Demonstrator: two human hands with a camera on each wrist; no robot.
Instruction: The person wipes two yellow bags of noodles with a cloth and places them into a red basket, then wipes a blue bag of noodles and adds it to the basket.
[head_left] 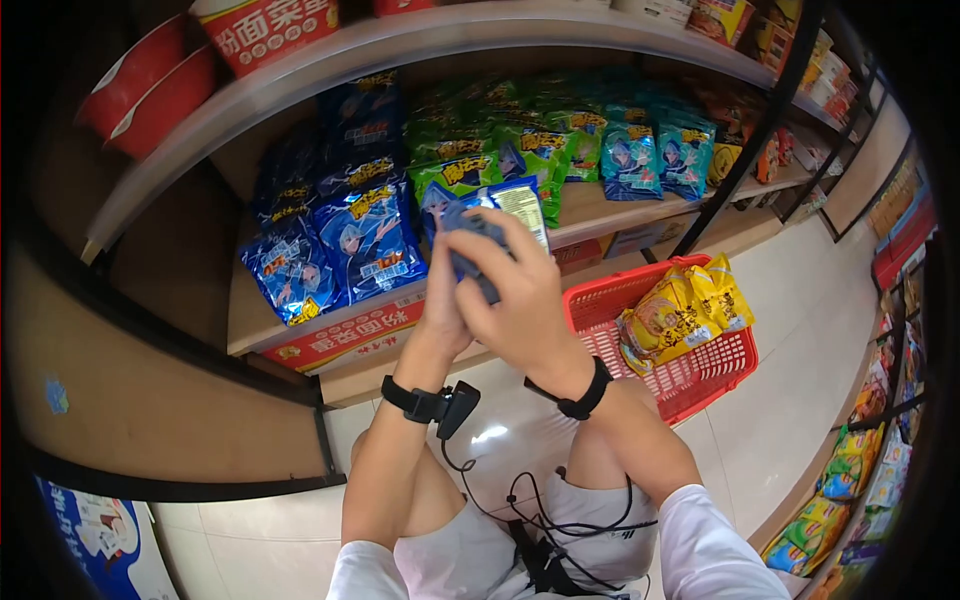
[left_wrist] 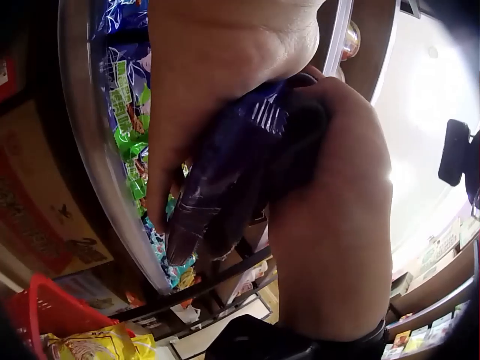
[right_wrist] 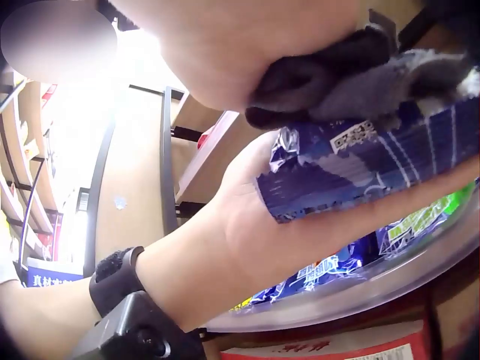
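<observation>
My left hand point(head_left: 448, 300) holds a blue snack packet point(head_left: 520, 200) in front of the shelf, the packet lying along its palm and fingers. A printed pale panel shows at the packet's upper right. Curled over the near side, my right hand point(head_left: 520, 300) grips a dark grey cloth point(head_left: 472, 232) against the packet. In the right wrist view the cloth point(right_wrist: 330, 86) overlaps the packet point(right_wrist: 360, 161), whose crimped end sits by the left wrist. Fingers and cloth hide much of the packet's front in the head view.
Blue packets point(head_left: 365, 240), green packets point(head_left: 540, 155) and teal packets point(head_left: 632, 155) stand in rows on the shelf. A red basket point(head_left: 590, 300) with yellow noodle packs point(head_left: 680, 315) sits on the floor at right. Cables point(head_left: 560, 515) hang across the person's lap.
</observation>
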